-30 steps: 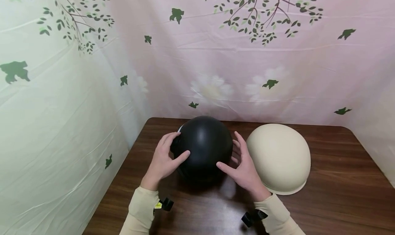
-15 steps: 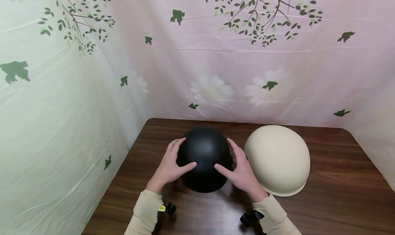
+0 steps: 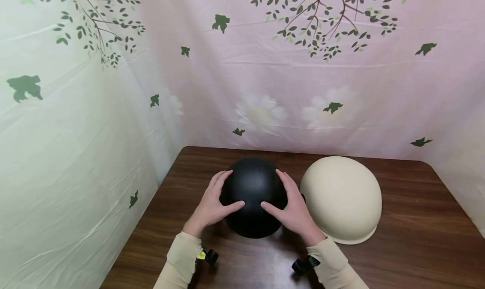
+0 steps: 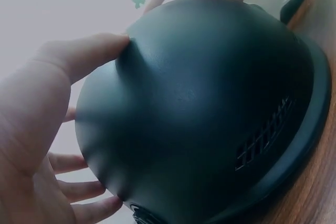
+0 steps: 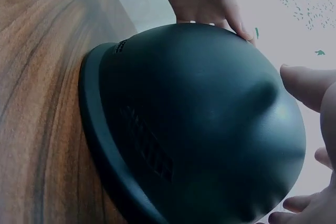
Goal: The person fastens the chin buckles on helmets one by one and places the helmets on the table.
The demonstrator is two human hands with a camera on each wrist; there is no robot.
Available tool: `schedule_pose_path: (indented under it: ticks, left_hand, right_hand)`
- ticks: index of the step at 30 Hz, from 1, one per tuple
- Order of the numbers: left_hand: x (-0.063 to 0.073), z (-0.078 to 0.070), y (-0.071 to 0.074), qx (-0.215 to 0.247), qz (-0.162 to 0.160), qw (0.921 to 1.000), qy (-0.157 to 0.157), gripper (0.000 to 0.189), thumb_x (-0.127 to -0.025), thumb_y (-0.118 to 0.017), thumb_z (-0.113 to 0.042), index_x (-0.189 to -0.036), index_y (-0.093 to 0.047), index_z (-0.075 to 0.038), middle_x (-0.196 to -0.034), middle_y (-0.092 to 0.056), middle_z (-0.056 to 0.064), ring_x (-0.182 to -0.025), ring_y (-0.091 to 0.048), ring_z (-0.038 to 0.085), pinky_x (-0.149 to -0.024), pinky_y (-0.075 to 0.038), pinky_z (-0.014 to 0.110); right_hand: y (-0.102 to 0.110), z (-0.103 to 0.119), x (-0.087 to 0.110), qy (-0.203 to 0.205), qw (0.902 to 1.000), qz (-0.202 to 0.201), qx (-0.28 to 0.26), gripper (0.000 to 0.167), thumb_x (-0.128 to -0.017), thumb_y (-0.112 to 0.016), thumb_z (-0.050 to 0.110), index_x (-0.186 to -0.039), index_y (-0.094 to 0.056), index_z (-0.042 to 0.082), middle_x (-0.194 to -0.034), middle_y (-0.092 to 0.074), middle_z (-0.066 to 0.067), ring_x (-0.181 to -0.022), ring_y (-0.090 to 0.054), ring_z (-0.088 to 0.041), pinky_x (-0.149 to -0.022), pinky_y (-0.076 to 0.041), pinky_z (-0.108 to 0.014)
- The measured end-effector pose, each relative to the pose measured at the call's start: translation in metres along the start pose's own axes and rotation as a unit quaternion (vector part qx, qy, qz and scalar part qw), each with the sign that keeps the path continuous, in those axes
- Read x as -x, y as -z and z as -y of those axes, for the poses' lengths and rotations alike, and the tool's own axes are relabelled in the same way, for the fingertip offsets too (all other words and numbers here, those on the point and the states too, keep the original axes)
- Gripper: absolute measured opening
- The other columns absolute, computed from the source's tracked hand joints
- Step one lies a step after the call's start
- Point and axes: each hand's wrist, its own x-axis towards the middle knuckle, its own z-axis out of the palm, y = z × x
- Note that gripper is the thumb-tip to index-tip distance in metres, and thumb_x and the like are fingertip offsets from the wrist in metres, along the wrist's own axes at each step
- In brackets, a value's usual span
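Note:
A matte black helmet [image 3: 254, 192] stands dome up on the wooden table, left of the middle. My left hand [image 3: 212, 204] holds its left side, thumb on the near face and fingers spread round the flank. On the opposite side my right hand [image 3: 292, 205] grips it likewise, its thumb pointing at the left one. The left wrist view shows slotted vents [image 4: 262, 135] low on the shell and a rim close to the wood. In the right wrist view the right thumb [image 5: 304, 82] lies at the shell's edge. Just right of my right hand sits a beige helmet [image 3: 342, 196], dome up.
The dark wooden table [image 3: 417, 221] ends at a back edge with rounded corners. A printed cloth [image 3: 261, 82] with leaves and flowers hangs behind it, and pale cloth [image 3: 94, 154] hangs along the left side. Small black cameras sit on both wrists.
The black helmet has come down and nearer, and has turned so that the pale part and black fitting at its left no longer show. Both hands have followed it, their thumbs closer together.

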Motion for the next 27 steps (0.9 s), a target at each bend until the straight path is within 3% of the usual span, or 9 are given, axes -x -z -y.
schedule_pose_path:
  ticks: [10, 17, 27]
  left_hand:
    - [-0.006, -0.002, -0.005, 0.002, 0.009, 1.0, -0.002, 0.099, -0.082, -0.081, -0.066, -0.164, -0.033, -0.036, -0.171, -0.026, 0.003, -0.15, -0.039, 0.028, -0.114, -0.042, 0.062]
    - [-0.012, -0.004, -0.007, -0.006, 0.02, 0.9997, 0.009, 0.105, -0.079, -0.081, -0.07, -0.165, -0.029, -0.037, -0.172, -0.023, 0.0, -0.152, -0.035, 0.026, -0.116, -0.038, 0.064]
    - [-0.018, -0.004, -0.008, 0.001, 0.031, 0.9993, 0.021, 0.106, -0.079, -0.083, -0.068, -0.165, -0.027, -0.038, -0.174, -0.022, -0.001, -0.154, -0.032, 0.025, -0.117, -0.037, 0.065]
  right_hand:
    - [0.004, 0.001, -0.004, 0.009, 0.9999, 0.003, 0.012, 0.102, -0.086, -0.084, 0.054, -0.167, -0.025, 0.032, -0.174, -0.018, -0.007, -0.159, -0.021, -0.038, -0.114, -0.029, -0.075]
    - [0.002, -0.001, -0.004, -0.006, 0.9994, 0.01, 0.031, 0.103, -0.087, -0.082, 0.056, -0.168, -0.025, 0.028, -0.174, -0.012, -0.018, -0.155, -0.023, -0.049, -0.111, -0.031, -0.079]
    - [0.002, 0.002, -0.005, -0.02, 0.9992, 0.007, 0.036, 0.106, -0.085, -0.084, 0.056, -0.168, -0.024, 0.027, -0.174, -0.011, -0.019, -0.154, -0.025, -0.051, -0.111, -0.032, -0.078]
